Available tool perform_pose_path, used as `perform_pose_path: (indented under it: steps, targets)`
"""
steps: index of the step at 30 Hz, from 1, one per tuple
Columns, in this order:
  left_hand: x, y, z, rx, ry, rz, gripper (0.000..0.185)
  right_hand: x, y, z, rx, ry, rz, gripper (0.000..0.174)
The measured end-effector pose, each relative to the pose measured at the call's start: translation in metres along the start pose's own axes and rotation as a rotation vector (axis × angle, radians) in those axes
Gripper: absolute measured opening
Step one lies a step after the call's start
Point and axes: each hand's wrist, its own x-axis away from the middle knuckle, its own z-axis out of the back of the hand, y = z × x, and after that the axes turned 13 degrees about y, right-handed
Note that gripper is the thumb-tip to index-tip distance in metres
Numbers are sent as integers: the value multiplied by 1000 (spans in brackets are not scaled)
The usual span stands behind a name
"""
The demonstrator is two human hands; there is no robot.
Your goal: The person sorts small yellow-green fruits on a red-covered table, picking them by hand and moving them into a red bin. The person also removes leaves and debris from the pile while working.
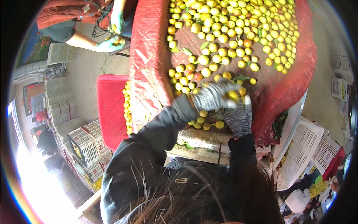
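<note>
Many green-yellow jujubes (215, 57), some with reddish brown patches, lie on a red-lined sorting table (149, 61) in front of me. My left hand (212, 95), in a grey striped knit glove, reaches across from the left. Between its thumb and fingers is a blurred yellow jujube (233, 96). My right hand (238, 119), in a similar glove, is right beside it with the fingers pointing away from me. What lies in its palm is hidden. A few jujubes (206, 126) rest below my left wrist at the near edge.
At the upper left, a co-worker's gloved hands (110, 43) hold jujubes. A red padded seat (113, 112) stands left of the table, jujubes along its edge. White plastic crates (85, 145) are stacked at left; another crate (302, 151) is at right. Green leaves (187, 51) lie among the fruit.
</note>
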Motion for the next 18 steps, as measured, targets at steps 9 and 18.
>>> perform_pose_path:
  steps: [9, 18]
  targets:
    - [-61, -133, 112, -833, 531, 359, 39, 199, -173, 116, 156, 254, 727, 35]
    - [-47, -140, 94, -776, -41, 478, 43, 266, -222, 157, 1635, 819, 1394, 45]
